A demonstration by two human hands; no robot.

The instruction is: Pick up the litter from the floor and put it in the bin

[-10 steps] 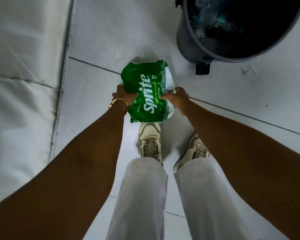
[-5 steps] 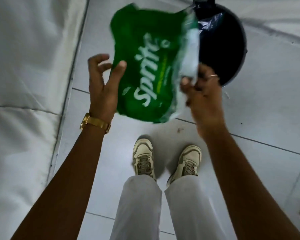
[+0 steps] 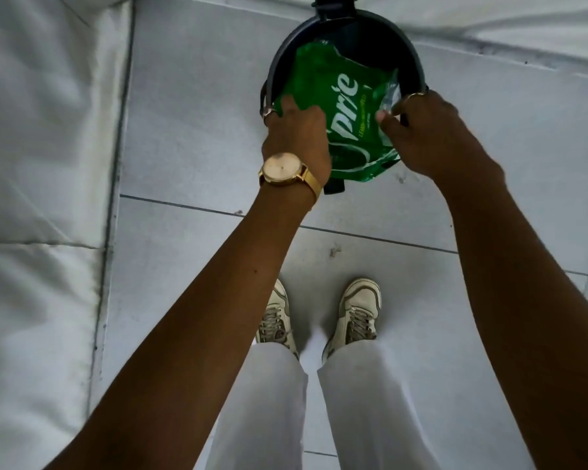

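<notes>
A crumpled green Sprite wrapper [image 3: 347, 96] lies across the mouth of the dark round bin [image 3: 411, 52], its far part inside and its near edge hanging over the front rim. My left hand [image 3: 297, 134], with a gold watch on the wrist, presses on the wrapper's left side. My right hand [image 3: 425, 130] pinches the clear plastic at its right edge. Both hands are at the bin's near rim.
White padded cushions [image 3: 41, 164] run along the left and along the top right behind the bin. The floor is pale grey tile [image 3: 190, 259]. My feet in cream sneakers [image 3: 275, 317] stand just in front of the bin.
The wrapper went from the floor by my feet, up into the air, and now forward and down into the bin's mouth. Both hands moved with it.
</notes>
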